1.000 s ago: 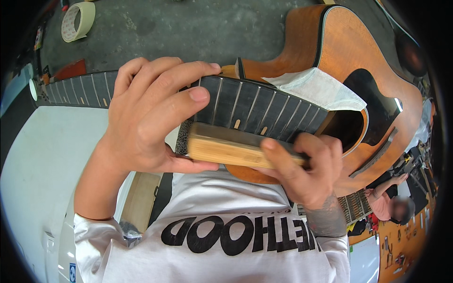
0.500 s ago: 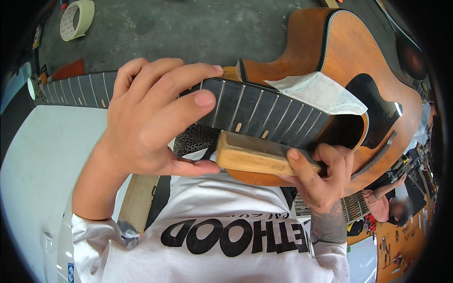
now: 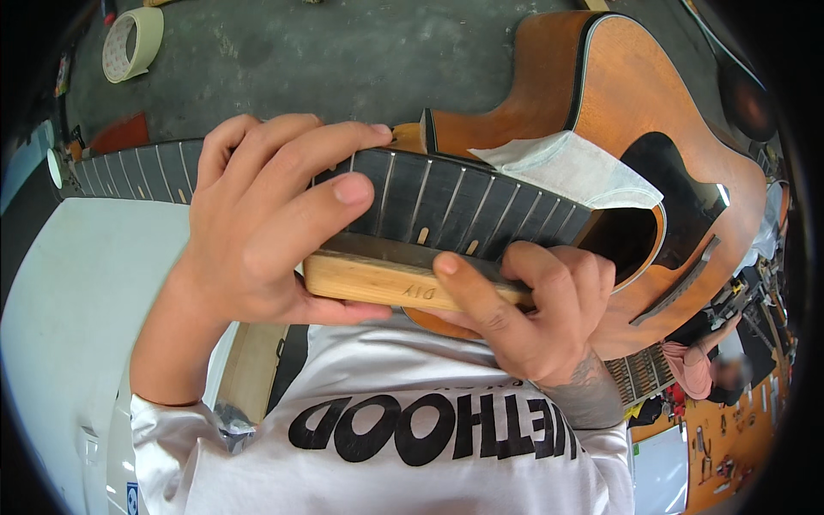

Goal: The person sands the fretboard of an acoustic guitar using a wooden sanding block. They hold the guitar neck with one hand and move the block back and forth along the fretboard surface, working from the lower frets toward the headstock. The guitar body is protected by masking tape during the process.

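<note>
An acoustic guitar [image 3: 601, 94] lies with its dark, fretted neck [image 3: 429, 193] running leftward across my front. My left hand [image 3: 257, 202] is wrapped over the neck, fingertips at its far side and thumb below the block's left end. In my right hand [image 3: 541, 309] is a wooden block [image 3: 378, 279] with a greyish upper face, lying along the neck's near edge. One of my right fingers stretches along its near side; its right end is hidden in that hand. White cloth-like material [image 3: 575, 167] covers part of the soundhole.
A roll of masking tape [image 3: 133, 43] lies on the dark surface [image 3: 343, 60] at the far left. A pale panel [image 3: 120, 266] extends under the neck's left part. At the right, another person [image 3: 695, 365] is near an orange tool board [image 3: 747, 446].
My right hand has slid the wooden block left along the neck's near edge, bringing its end to my left thumb. My left hand keeps its place on the neck.
</note>
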`<state>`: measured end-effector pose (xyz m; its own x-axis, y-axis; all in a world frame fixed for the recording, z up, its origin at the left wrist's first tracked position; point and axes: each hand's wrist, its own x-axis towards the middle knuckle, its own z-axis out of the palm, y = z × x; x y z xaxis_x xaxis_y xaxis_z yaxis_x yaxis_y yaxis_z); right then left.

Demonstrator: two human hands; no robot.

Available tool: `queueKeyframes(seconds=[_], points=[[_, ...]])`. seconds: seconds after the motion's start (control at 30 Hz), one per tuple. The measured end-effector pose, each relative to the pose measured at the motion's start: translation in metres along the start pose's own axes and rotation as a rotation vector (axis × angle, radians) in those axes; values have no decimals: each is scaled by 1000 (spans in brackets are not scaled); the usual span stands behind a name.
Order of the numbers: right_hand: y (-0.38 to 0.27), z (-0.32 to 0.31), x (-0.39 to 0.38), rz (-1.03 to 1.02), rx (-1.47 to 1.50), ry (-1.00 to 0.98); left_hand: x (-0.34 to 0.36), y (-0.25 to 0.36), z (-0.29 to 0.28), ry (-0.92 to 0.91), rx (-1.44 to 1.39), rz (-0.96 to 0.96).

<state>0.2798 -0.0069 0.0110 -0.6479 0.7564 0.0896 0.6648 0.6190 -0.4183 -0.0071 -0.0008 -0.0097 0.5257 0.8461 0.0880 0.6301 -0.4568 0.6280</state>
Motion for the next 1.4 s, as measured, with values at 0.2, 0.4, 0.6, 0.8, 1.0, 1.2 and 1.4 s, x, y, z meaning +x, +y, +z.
queueKeyframes(seconds=[0.2, 0.4, 0.6, 0.8, 1.0, 1.2, 1.4], points=[[16, -26, -23, 56, -34, -133, -3, 2, -2, 9, 19, -17], [-8, 0, 8, 22, 13, -27, -2, -1, -1, 12, -8, -9], [18, -19, -18, 2, -80, -54, -1, 3, -2, -6, 9, -16], [6, -5, -2, 2, -12, -9, -1, 0, -3, -9, -18, -8], [6, -14, -5, 31, -25, -68, 1, 2, -3, -22, -19, -8], [1, -11, -4, 68, -6, -52, -2, 0, -4, -16, -36, -11], [4, -10, -3, 32, -15, -45, 1, 2, -4, -37, -23, -5]])
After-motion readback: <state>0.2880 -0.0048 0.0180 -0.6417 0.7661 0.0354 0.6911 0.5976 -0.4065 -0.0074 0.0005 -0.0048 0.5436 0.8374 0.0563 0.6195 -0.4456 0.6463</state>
